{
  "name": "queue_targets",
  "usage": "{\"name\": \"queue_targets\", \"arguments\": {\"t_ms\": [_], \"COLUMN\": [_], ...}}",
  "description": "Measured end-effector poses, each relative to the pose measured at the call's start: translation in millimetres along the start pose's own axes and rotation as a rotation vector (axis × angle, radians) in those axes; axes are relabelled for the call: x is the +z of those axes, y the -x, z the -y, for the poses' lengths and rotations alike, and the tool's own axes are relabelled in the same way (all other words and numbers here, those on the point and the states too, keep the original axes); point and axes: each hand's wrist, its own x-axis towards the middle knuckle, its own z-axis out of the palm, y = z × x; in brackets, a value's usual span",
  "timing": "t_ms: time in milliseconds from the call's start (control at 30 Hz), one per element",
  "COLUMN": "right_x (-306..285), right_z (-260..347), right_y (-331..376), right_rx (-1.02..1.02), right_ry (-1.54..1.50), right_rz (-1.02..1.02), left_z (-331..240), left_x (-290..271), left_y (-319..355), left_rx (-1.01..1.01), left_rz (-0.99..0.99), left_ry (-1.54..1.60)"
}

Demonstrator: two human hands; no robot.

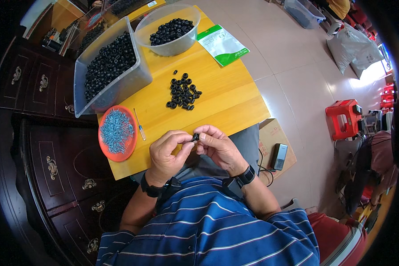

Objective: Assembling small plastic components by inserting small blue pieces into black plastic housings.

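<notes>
We see our left hand (166, 153) and right hand (217, 146) meeting fingertip to fingertip, both curled nearly shut, pinching 1 small black ring (195, 137) between them. Just ahead of the hands lies a loose pile of rings (183, 92). The orange plate of screws (116, 133) sits left of our left hand.

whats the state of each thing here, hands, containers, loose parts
left hand: pinching the small black ring
right hand: pinching the same ring
small black ring: held between both hands
clear bin: open, holds many black rings
round bowl: open, part filled
orange dish: holds screws
loose pile: lying on table
</notes>
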Motion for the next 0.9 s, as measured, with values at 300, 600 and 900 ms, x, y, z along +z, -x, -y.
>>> {"name": "queue_targets", "arguments": {"t_ms": [300, 600, 900], "right_x": [-0.1, 2.5, -1.3], "right_z": [-1.1, -2.2, -3.3], "right_y": [-0.5, -0.1, 1.4], "right_rx": [0.014, -0.087, -0.100], "right_ry": [-0.003, 0.144, 0.137], "right_rz": [-0.017, -0.075, -0.051], "left_z": [-2.7, -6.5, -12.2], "left_x": [-1.3, -5.7, -9.0], "left_y": [-1.2, -5.2, -8.0], "left_rx": [-0.052, -0.230, -0.251], "left_rz": [0.048, 0.143, 0.186], "left_ry": [-0.003, 0.027, 0.073]}}
